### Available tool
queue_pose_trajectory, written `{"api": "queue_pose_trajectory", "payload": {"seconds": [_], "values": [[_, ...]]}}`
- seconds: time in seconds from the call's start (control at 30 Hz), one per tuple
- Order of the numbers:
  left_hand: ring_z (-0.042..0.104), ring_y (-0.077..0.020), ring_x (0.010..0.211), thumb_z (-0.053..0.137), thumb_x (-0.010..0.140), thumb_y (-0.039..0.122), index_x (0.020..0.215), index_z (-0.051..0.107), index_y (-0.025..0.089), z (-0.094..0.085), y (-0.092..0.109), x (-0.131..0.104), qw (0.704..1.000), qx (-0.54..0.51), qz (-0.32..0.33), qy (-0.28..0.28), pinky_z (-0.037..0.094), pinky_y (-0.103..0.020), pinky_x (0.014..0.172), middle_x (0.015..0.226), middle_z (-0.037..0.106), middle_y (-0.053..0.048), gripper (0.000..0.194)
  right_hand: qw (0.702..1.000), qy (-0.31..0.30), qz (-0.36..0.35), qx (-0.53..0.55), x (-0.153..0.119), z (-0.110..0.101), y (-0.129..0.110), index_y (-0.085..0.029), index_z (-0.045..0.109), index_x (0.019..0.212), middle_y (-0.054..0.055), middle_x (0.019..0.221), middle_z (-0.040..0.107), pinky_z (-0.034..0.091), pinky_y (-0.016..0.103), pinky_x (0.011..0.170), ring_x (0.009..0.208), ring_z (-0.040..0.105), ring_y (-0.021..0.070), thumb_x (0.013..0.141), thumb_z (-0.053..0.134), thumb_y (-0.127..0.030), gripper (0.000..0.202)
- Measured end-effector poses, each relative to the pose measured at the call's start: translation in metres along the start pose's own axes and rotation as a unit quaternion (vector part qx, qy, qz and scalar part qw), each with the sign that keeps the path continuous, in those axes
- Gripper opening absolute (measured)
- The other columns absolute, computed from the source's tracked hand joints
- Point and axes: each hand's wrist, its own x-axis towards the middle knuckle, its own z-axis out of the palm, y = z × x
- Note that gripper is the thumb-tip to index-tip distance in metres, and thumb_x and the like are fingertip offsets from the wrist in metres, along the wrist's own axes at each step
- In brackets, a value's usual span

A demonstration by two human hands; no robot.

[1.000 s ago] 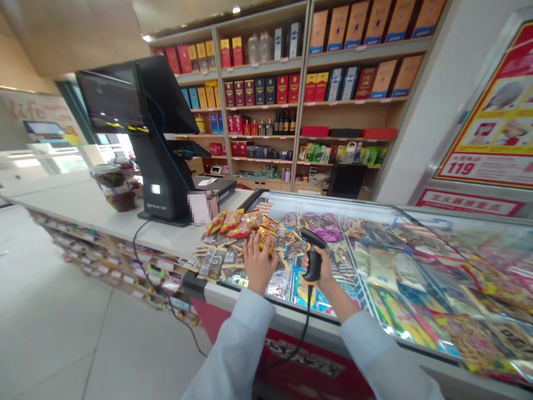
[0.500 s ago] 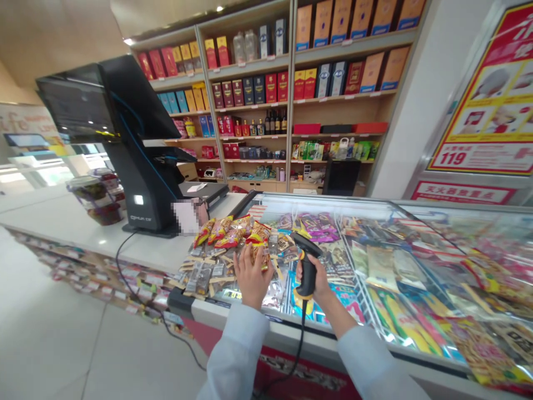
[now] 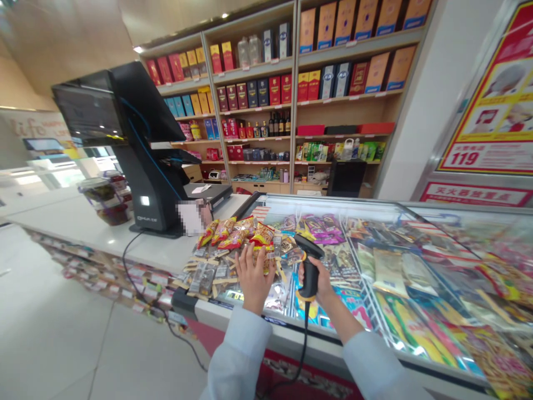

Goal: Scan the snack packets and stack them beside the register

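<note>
My right hand [image 3: 321,283] is wrapped around the grip of a black and yellow barcode scanner [image 3: 310,272], its head tilted toward the upper left and its cable hanging down. To the left, my left hand [image 3: 254,278] lies with fingers spread over the near edge of the snack packets, and nothing is gripped in it. Red and yellow snack packets [image 3: 236,236] are piled just beyond its fingertips. One packet is partly hidden under those fingers. Small clear packets with wooden sticks [image 3: 204,278] lie beside this hand on the freezer's glass top.
A glass-topped chest freezer [image 3: 400,278] full of packaged goods extends to the right. On the white counter [image 3: 62,219] stand a black checkout terminal [image 3: 154,183] and stacked plastic tubs [image 3: 109,203]. A dark cable [image 3: 160,311] hangs along the counter front. Shelves of boxes and bottles [image 3: 250,94] rise behind.
The whole view has shifted slightly, so the surroundings sit a little further right. Both hands keep nearly the same places over the freezer, and the scanner stays in my right hand.
</note>
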Motion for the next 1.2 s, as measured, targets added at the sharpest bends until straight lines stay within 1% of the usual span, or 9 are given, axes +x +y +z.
{"api": "queue_pose_trajectory", "payload": {"seconds": [0.1,0.27,0.4,0.53,0.63,0.73,0.9,1.1,1.2], "values": [[0.039,-0.0291,0.13,0.054,0.084,0.031,0.118,0.062,0.02,-0.001,-0.003,0.0,1.0,0.001,0.0,0.027,0.022,-0.053,0.113,0.137,0.049,-0.013,0.036,1.0,-0.012,-0.001,0.002,0.0,-0.001,-0.001,-0.018,0.057,0.064,-0.001,0.048,0.056,0.042,0.022,0.038,0.039,0.048,0.0111,0.067,0.066,-0.043,0.026],[0.042,-0.0286,0.127,0.053,0.084,0.029,0.117,0.061,0.02,0.0,-0.005,0.0,1.0,-0.011,0.011,0.01,0.021,-0.052,0.114,0.135,0.051,-0.012,0.035,1.0,0.001,0.001,-0.01,0.0,0.0,-0.003,-0.02,0.057,0.066,-0.002,0.047,0.054,0.041,0.023,0.037,0.039,0.047,0.0116,0.067,0.065,-0.043,0.025],[0.041,-0.0283,0.128,0.051,0.085,0.031,0.121,0.058,0.02,0.0,-0.007,-0.001,0.999,-0.029,-0.006,0.023,0.02,-0.052,0.114,0.136,0.049,-0.013,0.039,1.0,0.018,0.011,-0.013,-0.001,0.005,-0.003,-0.019,0.056,0.062,-0.001,0.047,0.055,0.041,0.023,0.037,0.04,0.048,0.0116,0.065,0.065,-0.043,0.026],[0.042,-0.0286,0.128,0.051,0.085,0.031,0.121,0.058,0.018,0.001,-0.008,-0.001,0.999,-0.03,0.023,0.026,0.022,-0.052,0.113,0.135,0.051,-0.014,0.039,0.999,0.042,-0.002,0.007,-0.015,0.013,-0.01,-0.019,0.053,0.058,-0.002,0.045,0.052,0.04,0.021,0.036,0.038,0.046,0.0099,0.064,0.065,-0.045,0.029],[0.043,-0.0286,0.128,0.051,0.085,0.031,0.12,0.059,0.017,0.002,-0.006,-0.001,0.997,-0.039,0.055,0.028,0.024,-0.051,0.113,0.135,0.051,-0.014,0.038,0.998,0.052,-0.025,0.008,-0.038,0.014,-0.021,-0.019,0.055,0.065,-0.004,0.046,0.052,0.039,0.02,0.036,0.038,0.046,0.0094,0.065,0.065,-0.045,0.028],[0.044,-0.0284,0.128,0.051,0.085,0.03,0.121,0.059,0.018,-0.002,-0.001,-0.002,0.994,-0.053,0.086,0.032,0.024,-0.051,0.113,0.133,0.053,-0.014,0.038,0.997,0.06,-0.04,-0.021,-0.067,0.002,-0.034,-0.02,0.057,0.07,-0.004,0.047,0.053,0.038,0.021,0.033,0.037,0.046,0.0103,0.066,0.066,-0.045,0.028],[0.044,-0.0277,0.128,0.05,0.085,0.029,0.123,0.058,0.019,-0.009,0.013,-0.009,0.991,-0.055,0.117,0.017,0.023,-0.051,0.113,0.133,0.054,-0.013,0.039,0.988,0.117,-0.083,-0.05,-0.107,-0.033,-0.047,-0.018,0.054,0.061,-0.002,0.047,0.054,0.04,0.021,0.036,0.038,0.047,0.0097,0.068,0.066,-0.045,0.03],[0.042,-0.029,0.129,0.049,0.086,0.029,0.12,0.059,0.014,0.0,0.031,-0.019,0.992,-0.033,0.122,-0.018,0.022,-0.049,0.114,0.132,0.054,-0.015,0.039,0.987,0.117,-0.103,0.035,-0.116,-0.042,-0.048,-0.02,0.056,0.074,-0.004,0.049,0.052,0.04,0.019,0.037,0.04,0.047,0.0098,0.07,0.064,-0.042,0.024],[0.042,-0.0286,0.128,0.047,0.087,0.03,0.122,0.057,0.015,0.001,0.029,-0.018,0.997,-0.047,0.068,-0.001,0.021,-0.049,0.113,0.131,0.054,-0.015,0.039,0.984,0.109,-0.131,0.044,-0.118,-0.04,-0.048,-0.021,0.057,0.08,-0.005,0.049,0.051,0.039,0.019,0.037,0.04,0.046,0.0098,0.07,0.064,-0.041,0.023]]}}
